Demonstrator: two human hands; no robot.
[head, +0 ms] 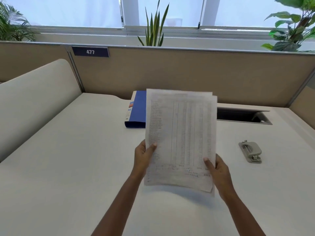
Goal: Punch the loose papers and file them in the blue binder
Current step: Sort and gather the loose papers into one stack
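Between both sets of fingers, the loose papers (180, 133) are held above the desk (68, 167), printed face toward the camera. The left hand (143, 157) clamps the left edge, thumb on the front. The right hand (219, 172) clamps the lower right edge likewise (remaining fingers sit behind the sheets, hidden). Sheet edges are fanned, not squared.

Beyond the left fingertips, partly covered by the papers, the blue binder (137, 111) lies closed on the desk. Right of the right-hand fingers, well apart, lies the hole punch (250, 151). Farther back is an open cable tray (242, 116); the partition (187, 70) carries a sign (90, 52) reading 477.
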